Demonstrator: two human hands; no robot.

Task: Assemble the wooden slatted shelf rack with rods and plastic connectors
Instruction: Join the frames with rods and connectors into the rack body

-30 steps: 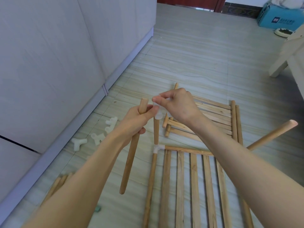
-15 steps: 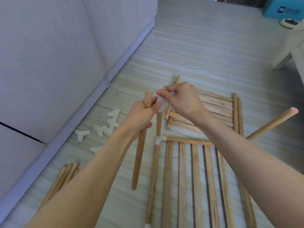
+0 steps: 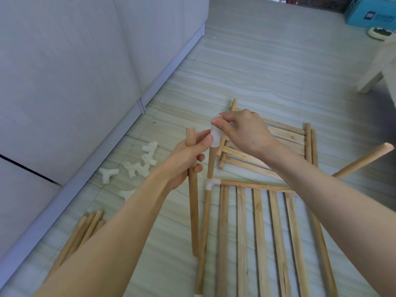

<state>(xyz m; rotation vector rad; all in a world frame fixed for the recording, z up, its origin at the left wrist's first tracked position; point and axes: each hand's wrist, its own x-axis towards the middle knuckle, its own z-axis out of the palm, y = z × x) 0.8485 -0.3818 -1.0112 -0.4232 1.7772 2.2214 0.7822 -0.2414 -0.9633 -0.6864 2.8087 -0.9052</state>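
Note:
My left hand (image 3: 186, 160) grips a loose wooden rod (image 3: 193, 202) near its top and holds it almost upright, its thumb touching a white plastic connector (image 3: 215, 138). My right hand (image 3: 244, 132) pinches that connector, which sits on top of a short upright rod (image 3: 211, 163). That rod rises from a corner connector (image 3: 210, 184) of the slatted shelf panel (image 3: 261, 236) lying on the floor. A second slatted panel (image 3: 285, 138) lies behind it, partly hidden by my right hand.
Several spare white connectors (image 3: 139, 166) lie on the floor at the left, near the cabinet base (image 3: 70, 183). A bundle of rods (image 3: 81, 234) lies lower left. Another rod (image 3: 364, 159) sticks up at the right. A white furniture leg (image 3: 370, 81) and a blue box (image 3: 372, 15) stand far right.
The view has tilted down a little. My left hand has turned the loose rod closer to upright and nearer the short rod. My right hand stays on the connector.

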